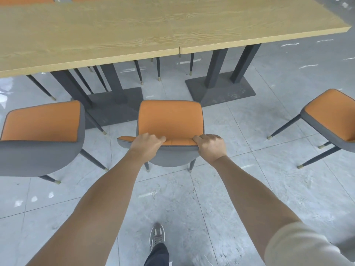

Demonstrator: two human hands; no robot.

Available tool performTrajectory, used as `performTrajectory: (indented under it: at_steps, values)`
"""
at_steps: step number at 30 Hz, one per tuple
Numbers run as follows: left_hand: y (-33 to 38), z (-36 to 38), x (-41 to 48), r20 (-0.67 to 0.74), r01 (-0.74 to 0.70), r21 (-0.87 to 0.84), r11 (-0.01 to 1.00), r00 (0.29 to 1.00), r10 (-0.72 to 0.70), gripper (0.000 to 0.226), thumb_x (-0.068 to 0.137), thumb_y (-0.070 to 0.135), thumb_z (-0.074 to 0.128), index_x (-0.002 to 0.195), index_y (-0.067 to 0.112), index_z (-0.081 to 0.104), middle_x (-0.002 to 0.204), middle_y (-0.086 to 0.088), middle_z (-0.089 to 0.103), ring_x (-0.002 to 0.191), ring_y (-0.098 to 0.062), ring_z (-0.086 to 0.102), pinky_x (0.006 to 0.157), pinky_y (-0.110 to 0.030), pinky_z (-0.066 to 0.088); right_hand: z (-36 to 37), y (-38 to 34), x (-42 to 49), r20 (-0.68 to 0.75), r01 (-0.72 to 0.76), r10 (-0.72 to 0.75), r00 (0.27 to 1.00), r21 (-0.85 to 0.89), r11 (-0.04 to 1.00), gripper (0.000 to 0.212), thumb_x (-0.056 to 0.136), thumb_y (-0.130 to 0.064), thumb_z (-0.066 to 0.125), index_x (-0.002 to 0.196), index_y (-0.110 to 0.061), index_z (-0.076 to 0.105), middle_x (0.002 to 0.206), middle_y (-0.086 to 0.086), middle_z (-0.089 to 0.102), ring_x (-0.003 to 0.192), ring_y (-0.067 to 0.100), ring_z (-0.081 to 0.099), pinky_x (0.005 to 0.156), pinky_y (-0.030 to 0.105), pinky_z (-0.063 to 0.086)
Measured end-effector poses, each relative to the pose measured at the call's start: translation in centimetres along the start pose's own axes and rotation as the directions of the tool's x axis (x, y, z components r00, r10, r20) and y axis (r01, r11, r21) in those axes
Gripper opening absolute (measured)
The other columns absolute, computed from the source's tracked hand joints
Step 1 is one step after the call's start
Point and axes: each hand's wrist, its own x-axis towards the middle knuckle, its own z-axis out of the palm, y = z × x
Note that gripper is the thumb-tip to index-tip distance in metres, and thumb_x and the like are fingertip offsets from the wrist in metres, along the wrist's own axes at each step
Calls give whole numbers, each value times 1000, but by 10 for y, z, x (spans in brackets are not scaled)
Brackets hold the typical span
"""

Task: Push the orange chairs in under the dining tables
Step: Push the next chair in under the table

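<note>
The person stands behind the middle orange-seated chair with a grey fabric shell (170, 120) and holds the top of its backrest. The left hand (147, 144) and the right hand (210, 145) both curl their fingers over the rim, one near each end. This chair stands on the grey tiled floor (230, 198), clear of the long pale wooden dining table (134, 31) at the far side. It seems the pushing step is just starting. Next the chair must slide straight forward, between the two dark table bases (221, 91). A similar left chair (41, 123) and right chair (334, 116) are also not yet under the table.
</note>
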Motion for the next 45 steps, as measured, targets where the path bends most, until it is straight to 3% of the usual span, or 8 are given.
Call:
performTrajectory:
  at_steps: [5, 10, 21, 29, 33, 36, 40, 45]
  values:
    - [-21, 0, 11, -15, 51, 15, 999, 999, -51, 43, 83, -10, 41, 121, 10, 46, 88, -11, 62, 69, -27, 42, 59, -32, 37, 16, 1, 34, -56, 94, -93, 994, 5, 996, 34, 45, -3, 24, 48, -15, 56, 34, -1, 39, 41, 16, 17, 42, 12, 18]
    - [-33, -3, 34, -32, 81, 19, 997, 996, -81, 39, 86, -9, 39, 121, 8, 44, 70, -8, 48, 70, -27, 42, 61, -31, 36, 27, 17, 74, -82, 152, -149, 985, 32, 988, 37, 45, -5, 19, 46, -14, 55, 35, 0, 39, 42, 16, 17, 41, 12, 18]
    - [-97, -9, 76, 3, 174, 19, 985, 985, -174, 44, 87, -6, 40, 128, 10, 39, 102, -9, 65, 92, -29, 63, 68, -33, 45, 56, 3, 165, -153, 222, -208, 966, 74, 972, 37, 43, -5, 17, 44, -14, 52, 34, 0, 37, 44, 16, 16, 42, 13, 15]
    - [-107, -15, 99, -13, 125, -42, 991, 992, -126, 45, 86, -4, 43, 129, 10, 39, 86, -9, 52, 89, -27, 63, 63, -30, 38, 62, 17, 190, -105, 227, -218, 970, 85, 970, 31, 45, -3, 23, 46, -13, 53, 35, 0, 38, 33, 17, 26, 42, 14, 16]
    - [-122, -10, 94, -86, 118, -25, 993, 989, -120, 60, 40, 2, 87, 94, 11, 63, 49, 4, 29, 40, -20, 40, 37, -22, 31, 66, 8, 193, -94, 241, -235, 967, 56, 969, 24, 36, -3, 33, 46, -14, 52, 35, 0, 37, 40, 16, 19, 43, 15, 13]
    - [-130, -3, 95, -233, 95, -23, 995, 968, -98, 62, 11, -3, 85, 69, 10, 64, 50, 8, 8, 35, -15, 17, 31, -14, 16, 72, 6, 194, -114, 236, -230, 967, 48, 971, 28, 40, 1, 29, 46, -14, 52, 36, 0, 37, 43, 16, 17, 43, 14, 14]
    - [-119, -9, 93, -109, 167, -94, 981, 978, -177, 43, 74, -6, 60, 115, 7, 54, 62, -2, 33, 60, -23, 41, 51, -28, 38, 73, 5, 193, -86, 236, -231, 969, 58, 970, 30, 23, 5, 49, 47, -13, 53, 35, 1, 38, 42, 16, 18, 41, 15, 17]
    - [-118, -5, 97, -108, 214, -105, 971, 968, -225, 47, 83, -9, 44, 126, 12, 45, 63, 0, 26, 71, -25, 42, 59, -29, 35, 71, 1, 191, -92, 199, -195, 976, 34, 979, 35, 18, 6, 54, 46, -15, 54, 35, 1, 39, 37, 17, 23, 41, 15, 20]
